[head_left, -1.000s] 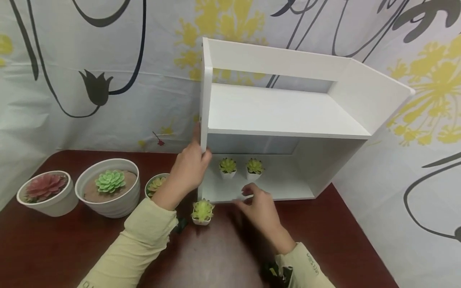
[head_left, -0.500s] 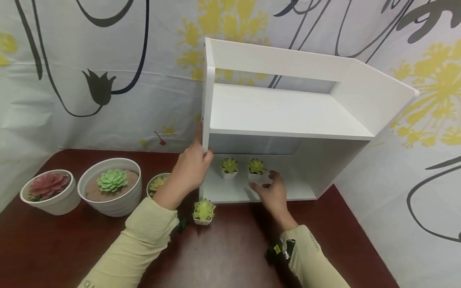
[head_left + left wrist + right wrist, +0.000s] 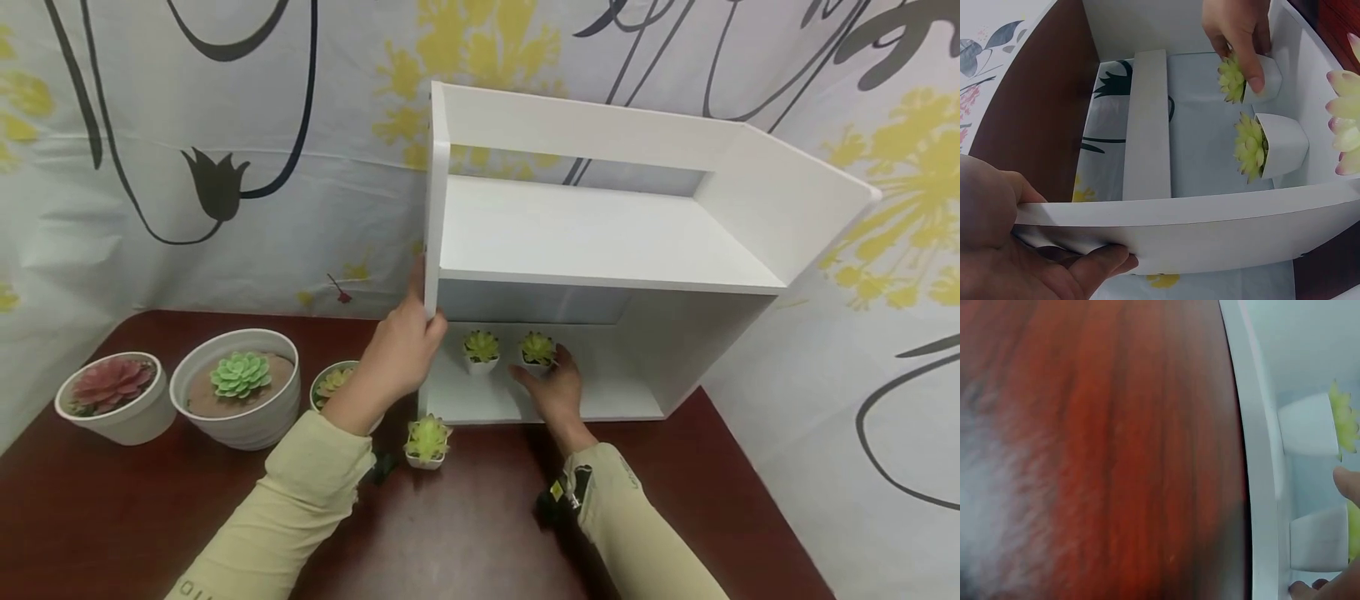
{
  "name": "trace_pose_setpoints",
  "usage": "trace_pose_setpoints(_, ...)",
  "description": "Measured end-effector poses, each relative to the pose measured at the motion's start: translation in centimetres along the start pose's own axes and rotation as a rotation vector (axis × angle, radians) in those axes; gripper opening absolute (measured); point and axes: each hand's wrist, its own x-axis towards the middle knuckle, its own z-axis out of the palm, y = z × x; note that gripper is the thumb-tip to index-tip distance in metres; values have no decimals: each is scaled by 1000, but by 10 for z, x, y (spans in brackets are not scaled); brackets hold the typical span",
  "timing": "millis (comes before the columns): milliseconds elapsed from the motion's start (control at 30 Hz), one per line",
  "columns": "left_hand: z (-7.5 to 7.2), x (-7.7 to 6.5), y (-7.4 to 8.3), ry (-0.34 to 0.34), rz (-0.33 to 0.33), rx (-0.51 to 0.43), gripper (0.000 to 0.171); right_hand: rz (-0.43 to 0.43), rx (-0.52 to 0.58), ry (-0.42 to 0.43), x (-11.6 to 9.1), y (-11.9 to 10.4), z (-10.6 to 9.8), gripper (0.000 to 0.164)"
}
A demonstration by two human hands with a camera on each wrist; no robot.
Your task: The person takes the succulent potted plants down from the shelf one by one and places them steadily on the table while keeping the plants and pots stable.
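My left hand [image 3: 399, 348] grips the left side panel of a white two-tier shelf [image 3: 600, 237], thumb on one face and fingers on the other. Inside the lower tier stand two small potted succulents in white pots. My right hand [image 3: 557, 393] reaches around the right succulent [image 3: 537, 345], fingers on its far right and thumb on its left. In the right wrist view a gap shows between the thumb [image 3: 1349, 482] and that white pot [image 3: 1319, 540]. The left succulent [image 3: 481, 348] stands beside it. A third small succulent [image 3: 427, 439] sits on the table before the shelf's left corner.
On the dark red table [image 3: 465, 533], left of the shelf, stand a pot with a red succulent [image 3: 112, 387], a larger pot with a green one [image 3: 240, 375], and a yellowish succulent [image 3: 330, 383] partly behind the left arm. Patterned cloth [image 3: 330, 167] hangs behind.
My right hand has moved from the shelf's front edge into the lower tier and around the right succulent. The left hand keeps its grip on the panel.
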Motion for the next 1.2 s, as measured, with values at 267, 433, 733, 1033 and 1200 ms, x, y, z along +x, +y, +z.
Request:
trace_pose_setpoints(267, 2, 0, 2, -10, -11, -22, 76, 45, -21, 17, 6, 0, 2, 76)
trace_pose_setpoints(433, 3, 0, 3, -7, -12, -18, 77, 54, -24, 43, 6, 3, 0, 71)
trace_pose_setpoints(733, 3, -1, 4, 19, -1, 23, 77, -7, -4, 42, -11, 0, -10, 69)
trace_pose_setpoints(1033, 1, -1, 4, 6, -19, 33, 79, -107, 20, -7, -52, -16, -15, 79)
trace_pose_setpoints(1200, 0, -1, 2, 17, -26, 50, 78, -171, -62, -58, -75, -21, -12, 66)
